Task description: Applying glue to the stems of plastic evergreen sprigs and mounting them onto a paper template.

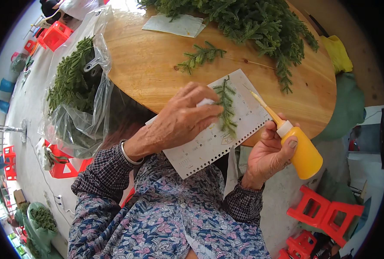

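My right hand [269,153] grips a yellow squeeze bottle [306,155] with a white collar and a long thin nozzle. The nozzle points up and left, over the right part of a white calendar sheet [192,162] with a punched edge. On that sheet lies a small green fir-like sprig [226,105]. Beside the sprig, my left hand [181,114] has its fingers curled round a small white wad [205,102], perhaps tissue, mostly hidden by the fingers. Another sprig [200,57] lies farther off on the wooden table [144,73].
Green sprigs are heaped [261,26] at the table's far side, near a folded white cloth [174,25]. A clear plastic bag [71,125] full of sprigs hangs at the left edge. Red stools [326,211] stand on the floor, and a yellow cloth [338,54] lies at right.
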`<state>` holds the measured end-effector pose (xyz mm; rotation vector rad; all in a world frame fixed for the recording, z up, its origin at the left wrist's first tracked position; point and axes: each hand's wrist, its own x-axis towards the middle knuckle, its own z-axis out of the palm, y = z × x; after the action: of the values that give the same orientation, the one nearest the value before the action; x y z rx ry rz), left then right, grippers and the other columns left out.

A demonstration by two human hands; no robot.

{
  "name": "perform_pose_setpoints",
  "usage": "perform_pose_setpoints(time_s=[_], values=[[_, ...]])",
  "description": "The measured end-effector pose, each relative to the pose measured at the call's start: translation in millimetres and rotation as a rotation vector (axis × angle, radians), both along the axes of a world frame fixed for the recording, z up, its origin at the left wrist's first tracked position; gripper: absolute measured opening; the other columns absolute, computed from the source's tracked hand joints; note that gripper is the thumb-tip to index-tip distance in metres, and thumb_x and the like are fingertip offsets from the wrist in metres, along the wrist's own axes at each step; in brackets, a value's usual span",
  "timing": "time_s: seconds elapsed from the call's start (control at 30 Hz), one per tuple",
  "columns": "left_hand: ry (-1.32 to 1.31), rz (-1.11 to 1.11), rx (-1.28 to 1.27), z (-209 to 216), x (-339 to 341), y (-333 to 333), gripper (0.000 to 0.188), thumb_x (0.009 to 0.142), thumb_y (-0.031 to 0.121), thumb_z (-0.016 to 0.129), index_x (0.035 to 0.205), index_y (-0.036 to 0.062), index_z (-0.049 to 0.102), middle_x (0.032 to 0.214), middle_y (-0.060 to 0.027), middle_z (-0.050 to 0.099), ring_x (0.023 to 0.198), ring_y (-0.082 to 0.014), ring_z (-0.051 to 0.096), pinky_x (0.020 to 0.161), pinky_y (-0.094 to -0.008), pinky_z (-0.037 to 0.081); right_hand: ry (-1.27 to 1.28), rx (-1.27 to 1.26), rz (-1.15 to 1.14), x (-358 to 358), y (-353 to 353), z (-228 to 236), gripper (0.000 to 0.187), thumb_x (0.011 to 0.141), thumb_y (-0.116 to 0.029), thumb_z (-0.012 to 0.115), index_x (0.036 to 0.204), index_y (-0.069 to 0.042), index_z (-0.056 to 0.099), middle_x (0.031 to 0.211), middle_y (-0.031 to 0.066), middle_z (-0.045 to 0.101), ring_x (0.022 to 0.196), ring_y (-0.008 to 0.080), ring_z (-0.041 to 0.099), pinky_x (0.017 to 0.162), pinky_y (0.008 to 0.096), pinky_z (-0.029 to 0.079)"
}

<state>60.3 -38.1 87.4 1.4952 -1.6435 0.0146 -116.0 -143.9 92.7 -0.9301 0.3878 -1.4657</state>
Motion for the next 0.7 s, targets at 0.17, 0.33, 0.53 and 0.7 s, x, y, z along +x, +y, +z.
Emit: perform_pose_setpoints(time_s=[0.17, 0.33, 0.53, 0.7], values=[[-0.108, -0.020, 0.009, 0, 10, -11, 0.019, 0.080, 0.009, 0.068, 0.099, 0.0073, 0.067, 0.109, -0.0051, 0.058, 0.094, -0.0218, 0.053, 0.082, -0.0316, 0.045, -0.014, 0.014, 0.009, -12, -1, -2, 0.043, 0.090, -0.030, 0.062, 0.126, -0.011, 0.048, 0.109, 0.0199, 0.062, 0.077, 0.0193, 0.064, 0.055, 0.0194, 0.048], [-0.160, -0.003, 0.055, -8, 2, -16, 0.021, 0.080, 0.007, 0.069, 0.101, 0.0076, 0.068, 0.107, -0.0062, 0.058, 0.091, -0.0210, 0.054, 0.081, -0.0309, 0.046, 0.008, 0.014, -0.004, -16, -2, -1, 0.044, 0.090, -0.031, 0.063, 0.127, -0.013, 0.046, 0.108, 0.0205, 0.062, 0.076, 0.0198, 0.064, 0.054, 0.0198, 0.048], [-0.174, 0.019, 0.096, 2, -10, -22, 0.024, 0.080, 0.003, 0.066, 0.104, 0.0075, 0.067, 0.103, -0.0056, 0.058, 0.091, -0.0217, 0.053, 0.080, -0.0320, 0.045, 0.022, 0.008, -0.046, -19, -3, -1, 0.041, 0.089, -0.032, 0.064, 0.120, -0.007, 0.053, 0.108, 0.0189, 0.062, 0.076, 0.0186, 0.063, 0.055, 0.0177, 0.045], [-0.116, 0.008, -0.130, 9, -4, -35, 0.023, 0.082, 0.001, 0.062, 0.104, 0.0064, 0.066, 0.096, -0.0039, 0.058, 0.091, -0.0223, 0.051, 0.079, -0.0334, 0.045, 0.018, 0.012, -0.044, -26, -2, -1, 0.042, 0.089, -0.032, 0.064, 0.120, -0.007, 0.053, 0.108, 0.0192, 0.062, 0.075, 0.0183, 0.063, 0.054, 0.0180, 0.045]])
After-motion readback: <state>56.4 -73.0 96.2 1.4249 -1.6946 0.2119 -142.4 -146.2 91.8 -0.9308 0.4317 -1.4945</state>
